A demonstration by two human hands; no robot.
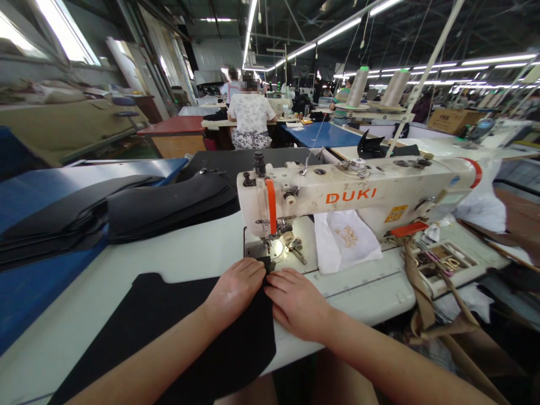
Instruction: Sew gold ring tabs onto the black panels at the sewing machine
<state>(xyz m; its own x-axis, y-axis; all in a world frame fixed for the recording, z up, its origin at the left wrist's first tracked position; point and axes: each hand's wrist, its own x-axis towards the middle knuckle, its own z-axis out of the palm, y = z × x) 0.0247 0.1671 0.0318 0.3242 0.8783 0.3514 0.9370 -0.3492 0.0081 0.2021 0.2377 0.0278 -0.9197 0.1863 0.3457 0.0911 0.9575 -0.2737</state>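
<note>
A black fabric panel point(169, 320) lies across the front of the white sewing table, its right edge reaching the needle area of the sewing machine point(312, 188). My left hand point(238, 287) rests on the panel just in front of the presser foot, fingers closed together on its edge. Close beside it, my right hand point(295, 301) pinches the same edge from the right, fingers bent. The fingertips of both hands nearly meet there. A small dark strip of the panel point(265, 262) shows between them and the needle plate; the needle's contact with it is too small to make out.
Stacked black panels point(172, 205) lie to the left. A white cloth with small gold-coloured pieces point(348, 239) sits under the machine arm. A parts tray point(447, 261) and brown straps point(419, 287) are at the right. Thread cones point(358, 87) stand behind; a person point(251, 115) sits ahead.
</note>
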